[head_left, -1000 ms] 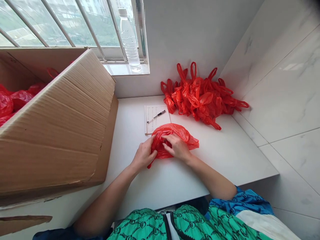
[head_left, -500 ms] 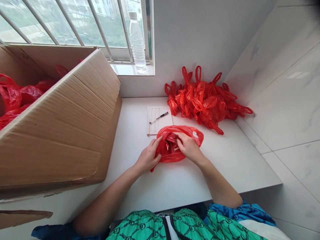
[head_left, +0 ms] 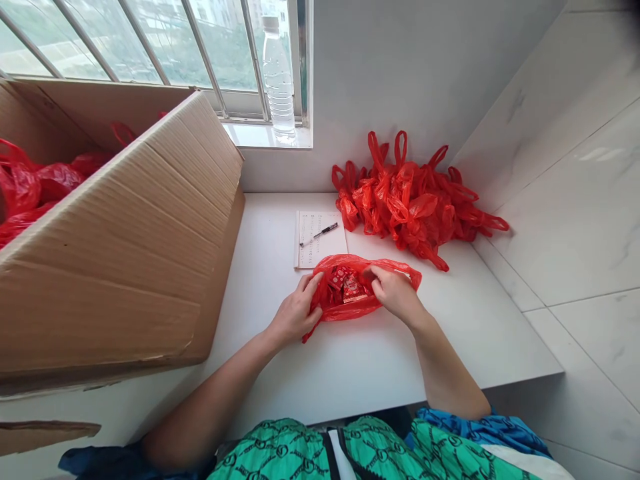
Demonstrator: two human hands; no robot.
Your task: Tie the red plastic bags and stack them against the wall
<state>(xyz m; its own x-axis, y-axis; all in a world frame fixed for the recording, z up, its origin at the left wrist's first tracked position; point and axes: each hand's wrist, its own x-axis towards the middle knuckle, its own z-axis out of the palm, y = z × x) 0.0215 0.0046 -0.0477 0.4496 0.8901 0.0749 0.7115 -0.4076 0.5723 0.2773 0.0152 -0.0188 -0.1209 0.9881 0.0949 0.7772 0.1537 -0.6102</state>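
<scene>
A red plastic bag lies on the white table in front of me, its mouth held wide. Inside it show several small red packets with gold print. My left hand grips the bag's left rim, thumb outside and fingers over the edge. At the right side of the mouth, my right hand has its fingers curled on the bag's rim; the fingertips are partly hidden by the plastic.
Behind the bag lies a notebook with a pen on it. A heap of tied red bags sits at the back right. A large cardboard box with red bags inside stands left. A water bottle is on the windowsill.
My right hand has drawn back to the right out of the bag's middle, stretching the mouth wider. The packets inside show more plainly. My left hand has stayed at the left rim.
</scene>
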